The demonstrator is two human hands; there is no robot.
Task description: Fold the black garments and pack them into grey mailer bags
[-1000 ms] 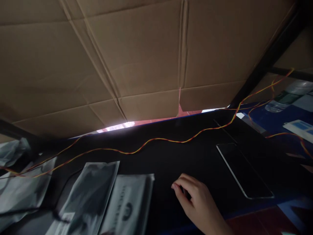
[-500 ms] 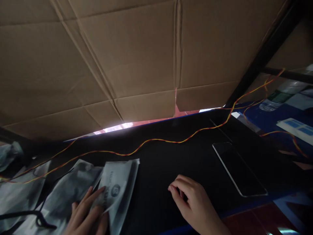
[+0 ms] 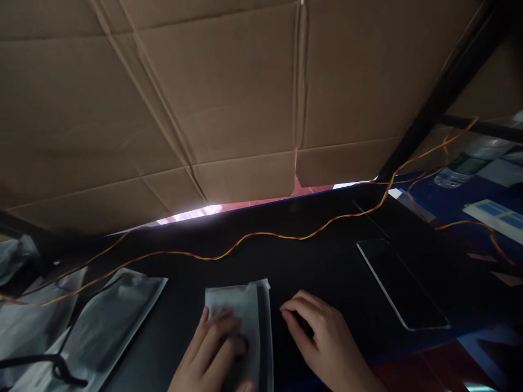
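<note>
No writing can be read on the grey plastic pouch [image 3: 245,321], which lies flat on the black table [image 3: 286,256] at the near edge. The left hand [image 3: 214,351] presses on it palm down, fingers spread, grasping nothing. The right hand [image 3: 322,340] rests just right of the pouch, fingers curled loosely, empty. A glossy dark phone [image 3: 402,286] lies farther right; a twisted red-yellow wire [image 3: 261,235] crosses beyond.
</note>
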